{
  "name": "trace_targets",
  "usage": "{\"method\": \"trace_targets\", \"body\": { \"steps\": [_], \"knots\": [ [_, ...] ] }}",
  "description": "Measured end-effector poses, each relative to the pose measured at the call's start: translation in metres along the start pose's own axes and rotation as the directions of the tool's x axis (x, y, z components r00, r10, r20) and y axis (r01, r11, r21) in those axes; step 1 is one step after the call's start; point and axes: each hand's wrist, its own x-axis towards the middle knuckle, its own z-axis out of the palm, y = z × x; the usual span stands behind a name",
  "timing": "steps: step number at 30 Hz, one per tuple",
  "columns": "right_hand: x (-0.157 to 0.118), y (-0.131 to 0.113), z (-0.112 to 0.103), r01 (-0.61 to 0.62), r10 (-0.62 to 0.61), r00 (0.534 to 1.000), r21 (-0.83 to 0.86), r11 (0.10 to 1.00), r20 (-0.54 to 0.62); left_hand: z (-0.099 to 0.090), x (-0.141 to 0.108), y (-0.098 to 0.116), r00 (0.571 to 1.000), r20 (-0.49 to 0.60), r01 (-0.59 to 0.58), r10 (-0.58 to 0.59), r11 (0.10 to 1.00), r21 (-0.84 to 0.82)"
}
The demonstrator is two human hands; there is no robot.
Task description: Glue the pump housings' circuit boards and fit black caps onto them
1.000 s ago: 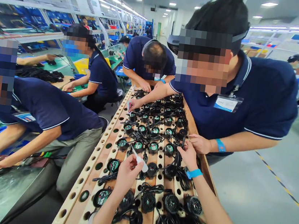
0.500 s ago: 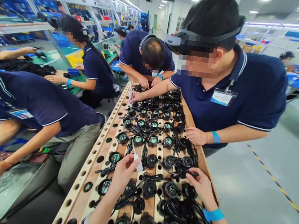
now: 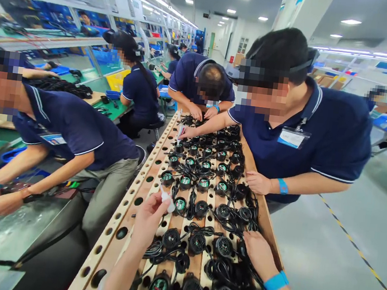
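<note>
My left hand [image 3: 149, 217] pinches a small white squeeze bottle [image 3: 169, 202] with a thin nozzle. The nozzle points up and away, over the left side of the wooden rack. Just right of the bottle sits a round black housing [image 3: 179, 205] with a green circuit board showing. My right hand [image 3: 259, 254], a blue band on its wrist, rests low over black cables [image 3: 253, 218] near the rack's right side. Its fingertips are hidden, so I cannot tell whether it grips anything. Black housings with slotted grilles [image 3: 197, 243] lie between my hands.
The long wooden rack [image 3: 101, 246] has rows of holes and a raised right wall [image 3: 269, 215]. Across it, a co-worker's hand [image 3: 188, 132] holds another white tube [image 3: 181, 131]. Another person [image 3: 201, 82] leans over the far end. At left, a seated co-worker [image 3: 76, 126] handles dark parts.
My left hand has shifted left with the bottle, its nozzle tipping further left. My right hand has moved lower, its fingers dropping out of sight among the cables. The camera view has shifted slightly.
</note>
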Motion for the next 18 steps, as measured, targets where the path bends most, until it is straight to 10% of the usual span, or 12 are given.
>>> {"method": "trace_targets", "body": {
  "steps": [7, 12, 18],
  "knots": [
    [0.028, -0.004, -0.027, 0.152, -0.151, 0.988, -0.065, 0.986, 0.022, -0.003, -0.014, -0.003, 0.987, -0.161, -0.003, 0.001, 1.0, -0.013],
    [0.058, -0.066, -0.03, 0.382, -0.402, 0.911, 0.18, 0.907, 0.095, 0.004, -0.029, -0.007, 0.969, -0.245, 0.019, -0.025, 0.999, -0.027],
    [0.082, -0.139, 0.015, 0.408, -0.451, 0.879, 0.24, 0.881, 0.158, -0.012, -0.029, -0.014, 0.983, -0.175, 0.067, -0.048, 0.992, 0.106]
  ]
}}
